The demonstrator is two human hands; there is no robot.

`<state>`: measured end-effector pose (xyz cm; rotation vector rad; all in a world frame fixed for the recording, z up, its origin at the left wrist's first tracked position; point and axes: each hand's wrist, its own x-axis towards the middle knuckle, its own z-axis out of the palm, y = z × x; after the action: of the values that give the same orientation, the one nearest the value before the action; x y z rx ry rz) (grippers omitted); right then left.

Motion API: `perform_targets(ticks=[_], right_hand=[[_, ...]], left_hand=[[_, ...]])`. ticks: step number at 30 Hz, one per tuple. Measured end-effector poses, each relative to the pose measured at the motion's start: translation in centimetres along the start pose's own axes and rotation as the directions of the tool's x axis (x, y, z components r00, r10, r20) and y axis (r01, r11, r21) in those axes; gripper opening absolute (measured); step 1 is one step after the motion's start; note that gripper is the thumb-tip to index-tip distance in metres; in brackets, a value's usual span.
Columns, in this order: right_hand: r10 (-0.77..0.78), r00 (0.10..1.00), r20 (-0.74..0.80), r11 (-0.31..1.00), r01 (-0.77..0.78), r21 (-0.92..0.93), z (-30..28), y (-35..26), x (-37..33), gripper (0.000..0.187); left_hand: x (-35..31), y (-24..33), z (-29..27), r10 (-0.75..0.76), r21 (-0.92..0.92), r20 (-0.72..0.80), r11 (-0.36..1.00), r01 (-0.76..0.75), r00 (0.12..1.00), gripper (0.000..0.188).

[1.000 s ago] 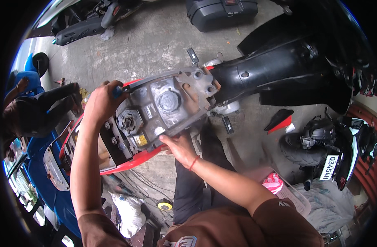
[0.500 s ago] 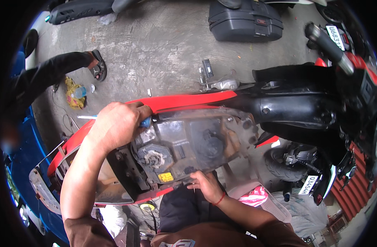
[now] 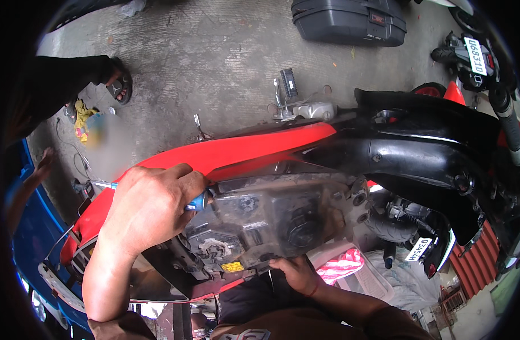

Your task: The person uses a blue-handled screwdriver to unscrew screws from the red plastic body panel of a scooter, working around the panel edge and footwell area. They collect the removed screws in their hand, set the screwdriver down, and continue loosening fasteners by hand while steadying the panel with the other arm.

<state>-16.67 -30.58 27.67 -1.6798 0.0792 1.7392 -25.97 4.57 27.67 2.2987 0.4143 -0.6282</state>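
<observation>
My left hand [image 3: 149, 201] is closed round the blue handle of a screwdriver [image 3: 198, 202]; its thin shaft points out to the left. That fist is above the long red side panel [image 3: 243, 148] of a motorcycle. Beneath and right of it lies the exposed, dusty dark fuel tank [image 3: 260, 204], with a black round cap [image 3: 304, 226] and a yellow label [image 3: 233, 266]. At the motorcycle's near edge, my right hand [image 3: 298, 274] grips the body edge, thumb on top. Its other fingers are hidden below.
A black top case [image 3: 348, 24] stands on the concrete floor at the back. A person's sandalled foot [image 3: 119, 84] is at the far left. Near my right arm are a pale plastic basket [image 3: 373, 283] with pink-striped cloth and another parked motorcycle [image 3: 410, 218]. A blue surface [image 3: 50, 238] is at left.
The view has shifted, and the motorcycle's red panel shows more broadly. My left hand still holds the screwdriver. My right hand's fingers have gone under the body edge. The other person's foot has shifted left.
</observation>
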Motion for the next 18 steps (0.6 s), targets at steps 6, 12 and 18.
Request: perform_targets(ticks=[6,12,18], right_hand=[[0.323,0.903,0.283,0.946,-0.301,-0.119,-2.8,-0.6,0.1,0.039],[0.209,0.976,0.063,0.485,-0.047,-0.873,-18.0,-4.9,4.5,0.039],[-0.499,0.866,0.012,0.677,0.398,-0.619,-23.1,-12.9,15.3,0.043]], left_hand=[[0.2,1.1,-0.8,-0.047,0.061,0.069,0.997,0.043,0.996,0.030],[-0.2,2.8,-0.2,-0.131,0.050,-0.009,0.990,0.131,0.991,0.029],[-3.1,5.4,0.6,-0.315,0.010,-0.221,0.946,0.325,0.923,0.032]])
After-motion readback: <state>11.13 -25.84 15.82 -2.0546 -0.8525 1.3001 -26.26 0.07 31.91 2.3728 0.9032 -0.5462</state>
